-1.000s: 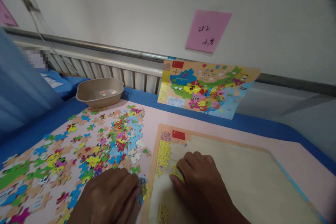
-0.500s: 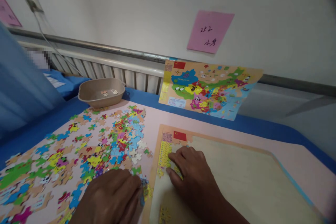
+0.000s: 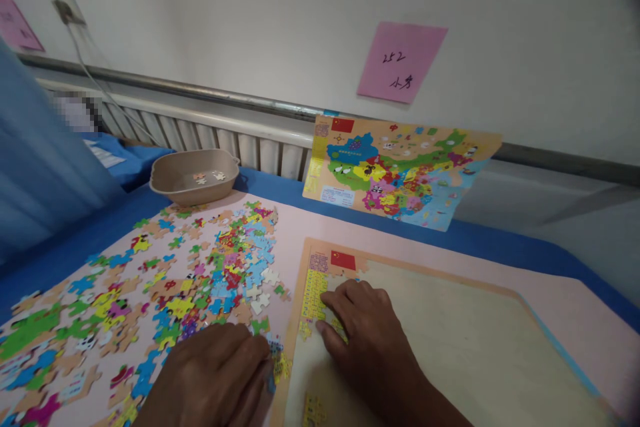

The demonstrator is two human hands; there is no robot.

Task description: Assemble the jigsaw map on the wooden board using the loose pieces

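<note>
Rightward, the puzzle tray (image 3: 475, 333) stretches from the right hand (image 3: 370, 330) to a blue-edged rim (image 3: 556, 340). Its parted thumb (image 3: 331, 341) and forefinger (image 3: 337, 303) stand at yellow puzzle pieces (image 3: 314, 290) inside the left edge, any grip unclear; just outside, the left hand (image 3: 213, 373) curls, contents hidden, beside loose puzzle pieces (image 3: 231, 275).

Puzzle pieces (image 3: 179, 307) left of board (image 3: 460, 340)
</note>
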